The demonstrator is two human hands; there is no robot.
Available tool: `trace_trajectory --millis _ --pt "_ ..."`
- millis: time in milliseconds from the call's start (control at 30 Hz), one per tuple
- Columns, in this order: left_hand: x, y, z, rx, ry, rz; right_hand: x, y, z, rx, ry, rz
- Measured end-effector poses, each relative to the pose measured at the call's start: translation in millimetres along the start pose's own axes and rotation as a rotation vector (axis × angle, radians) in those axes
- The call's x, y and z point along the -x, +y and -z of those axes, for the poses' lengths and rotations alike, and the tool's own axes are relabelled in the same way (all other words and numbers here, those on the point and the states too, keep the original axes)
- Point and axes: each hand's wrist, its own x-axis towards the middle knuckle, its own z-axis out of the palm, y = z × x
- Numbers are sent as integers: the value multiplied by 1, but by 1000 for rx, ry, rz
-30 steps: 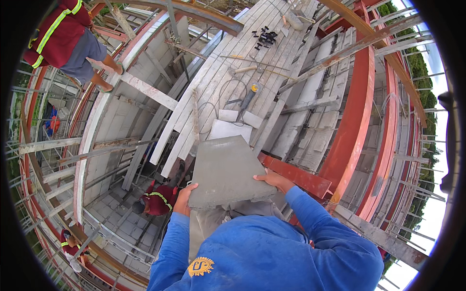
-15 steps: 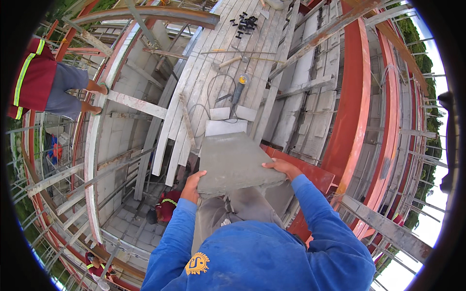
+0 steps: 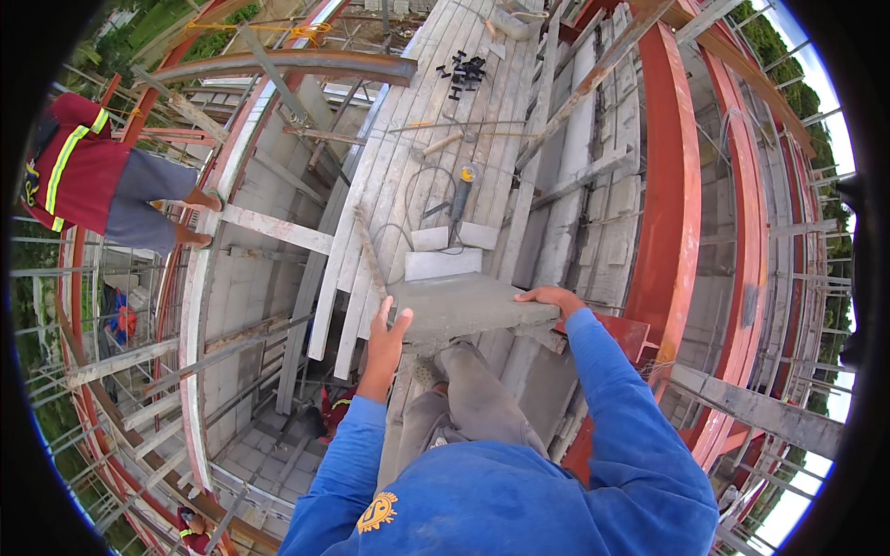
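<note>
In front of my knees is a broad grey concrete block, with a smooth upper face and a rough near edge. My left hand presses along its left end, fingers pointing up and thumb standing apart. At the right end my right hand grips the upper corner, fingers lying over the top and the palm outside. The block's underside is hidden, so I cannot tell whether it rests on anything. Just beyond its far edge lies a pale block.
An angle grinder with its cord lies on the planks, near a wooden-handled tool and black plastic pieces. Red steel beams rise at right. A person stands on a beam at left; others are lower down.
The block has moved away from my body and tilted, showing its top more edge-on. Both hands have gone with it, and the left fingers have turned upward. My view has shifted slightly.
</note>
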Motion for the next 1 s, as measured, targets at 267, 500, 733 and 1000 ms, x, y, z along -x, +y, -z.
trace_trajectory --millis 267,500,733,1000 --pt "17 16 -19 -673 -117 -636 -55 -8 29 90 -172 14" --pt "12 29 -24 -686 -143 -606 -57 -14 34 121 -96 -9" --pt "4 44 -21 -706 -181 -527 -7 -40 18 134 -41 8" --pt "-4 63 -23 -724 -220 -496 -34 -40 25 36 -186 29"
